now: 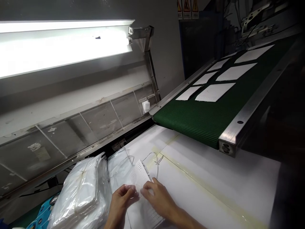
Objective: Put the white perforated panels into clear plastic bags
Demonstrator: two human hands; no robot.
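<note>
The left hand [122, 198] comes up from the bottom edge of the view with the wrist bent inward, knuckles up and fingers curled. Its thumb and fingertips are pinched together on the near edge of a white sheet [140, 173]. The right hand [159, 197] lies just beside it, forearm slanting in from the lower right and palm down. Its fingertips are pressed onto the same sheet, almost meeting those of the left hand. Both hands are closed on this one sheet.

The sheet lies flat on the white surface [214, 178], at its near left part. It runs from under the hands up and away, and rows of small dots show along its upper edge. A thin white cord [156, 158] loops out from its far end and rests on the surface.

Left of the hands are two bundles in clear plastic. One plastic bundle [81, 194] is thick and crumpled, and a flatter bag [119, 165] lies between it and the sheet.

Beyond the surface a green belt [202, 121] slopes up to the right inside a metal frame [240, 127]. It carries seven sheets [214, 92] that I can make out, laid in two rows. The farthest ones are too small to check.

One bright lamp [59, 44] hangs at the upper left above a slanted clear panel [95, 122]. Three warning signs [187, 8] hang on the far wall.
</note>
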